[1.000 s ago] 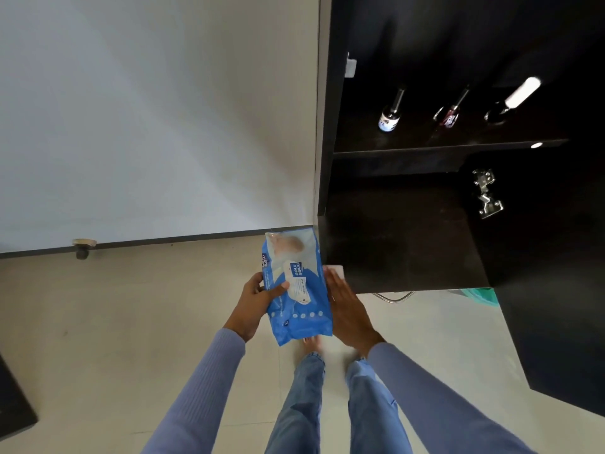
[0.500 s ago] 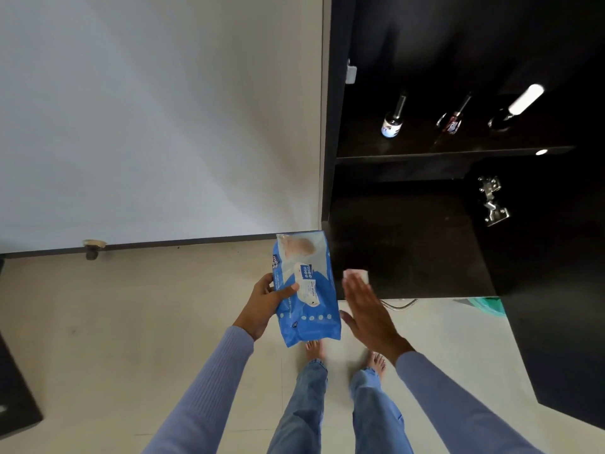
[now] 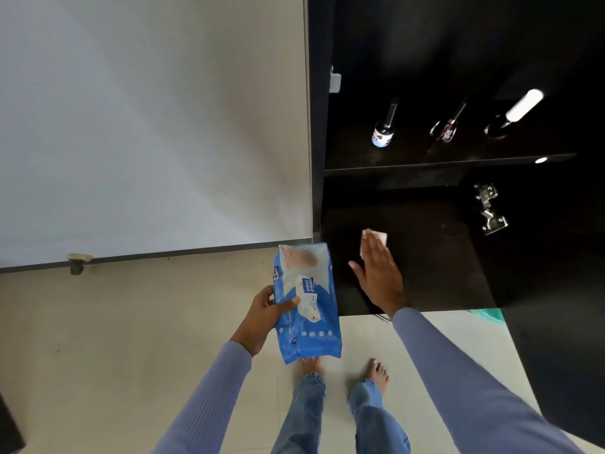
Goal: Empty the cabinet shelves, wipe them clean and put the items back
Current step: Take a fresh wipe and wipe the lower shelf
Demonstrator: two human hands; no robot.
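My left hand [image 3: 263, 317] grips a blue pack of wet wipes [image 3: 307, 303] by its left edge, held upright over the floor just left of the dark cabinet [image 3: 319, 126]. My right hand [image 3: 379, 273] lies flat, fingers together, over the dark lower shelf [image 3: 425, 263] with a white wipe [image 3: 379, 239] under its fingertips. On the upper shelf [image 3: 425, 163] stand three small bottles: one with a white label [image 3: 383, 134], a reddish one [image 3: 445, 131], and a dark one with a white cap [image 3: 510, 116].
A metal hinge [image 3: 489, 211] sits on the cabinet's right inner side, with the open dark door [image 3: 556, 322] at right. A white wall [image 3: 147, 126] with a door stopper [image 3: 78, 262] is at left. My bare feet stand on pale floor tiles [image 3: 98, 339].
My right hand has moved away from the pack, up and right onto the lower shelf, carrying the white wipe. The left hand keeps the pack nearly still.
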